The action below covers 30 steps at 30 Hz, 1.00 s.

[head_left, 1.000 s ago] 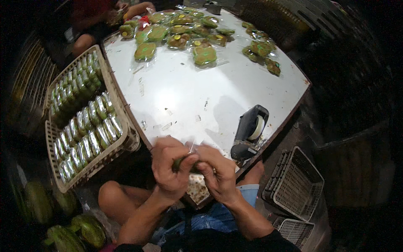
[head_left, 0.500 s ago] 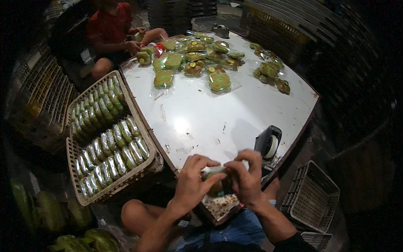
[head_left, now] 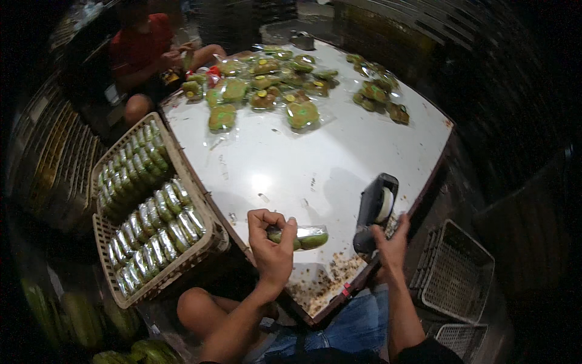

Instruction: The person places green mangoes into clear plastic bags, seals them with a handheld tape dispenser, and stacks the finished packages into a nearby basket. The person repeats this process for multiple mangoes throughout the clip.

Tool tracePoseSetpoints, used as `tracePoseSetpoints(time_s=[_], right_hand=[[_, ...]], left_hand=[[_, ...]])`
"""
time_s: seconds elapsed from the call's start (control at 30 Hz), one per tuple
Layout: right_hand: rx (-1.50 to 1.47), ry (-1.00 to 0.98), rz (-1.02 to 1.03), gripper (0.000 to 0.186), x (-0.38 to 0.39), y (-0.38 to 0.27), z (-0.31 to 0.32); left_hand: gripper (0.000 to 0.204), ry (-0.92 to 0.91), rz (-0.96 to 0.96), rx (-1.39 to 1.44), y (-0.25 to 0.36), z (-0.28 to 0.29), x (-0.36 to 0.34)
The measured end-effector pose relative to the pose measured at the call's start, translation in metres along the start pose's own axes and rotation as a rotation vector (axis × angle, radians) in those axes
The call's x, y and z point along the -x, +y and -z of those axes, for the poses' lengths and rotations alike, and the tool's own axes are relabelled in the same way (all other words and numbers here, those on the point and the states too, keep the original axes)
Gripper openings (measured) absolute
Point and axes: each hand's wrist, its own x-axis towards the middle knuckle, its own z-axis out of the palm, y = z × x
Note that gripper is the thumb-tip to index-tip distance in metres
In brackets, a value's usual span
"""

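My left hand [head_left: 271,252] is closed around one end of a small clear-wrapped pack of green fruit [head_left: 314,238], held level over the near part of the white table. The fruit's kind is not clear; the wrap shines along its top. At the front of a black tape dispenser [head_left: 368,212] with a white roll, my right hand [head_left: 391,246] has its thumb and fingers apart. The thumb reaches the dispenser's near end. Whether a strip of tape clings to the fingers is too small to see.
Left of the table [head_left: 267,158], a beige crate [head_left: 219,242] holds rows of wrapped fruit packs. Bagged fruit [head_left: 302,114] is spread over the far side. A person in a red shirt [head_left: 142,48] sits far left. Baskets [head_left: 458,273] stand at the right; scraps litter the near corner.
Both hands were together on the pack. The right hand has let go and moved right to the tape dispenser, while the left keeps the pack. The view has shifted slightly.
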Motion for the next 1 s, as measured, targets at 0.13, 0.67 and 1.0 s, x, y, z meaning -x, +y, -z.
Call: tracePoseSetpoints(time_s=[0.13,0.67,1.0], right_hand=[[-0.381,-0.083,0.172,0.072,-0.015,0.043,-0.030],[-0.075,0.002,0.448,0.031,-0.015,0.023,0.005],[-0.606,-0.429,0.486,0.016,0.076,-0.030,-0.021]], left_hand=[[0.024,-0.015,0.062,0.001,-0.005,-0.008,0.001],[0.020,-0.096,0.066,0.029,-0.020,-0.029,0.006],[0.016,-0.017,0.118,0.054,-0.028,-0.025,0.000]])
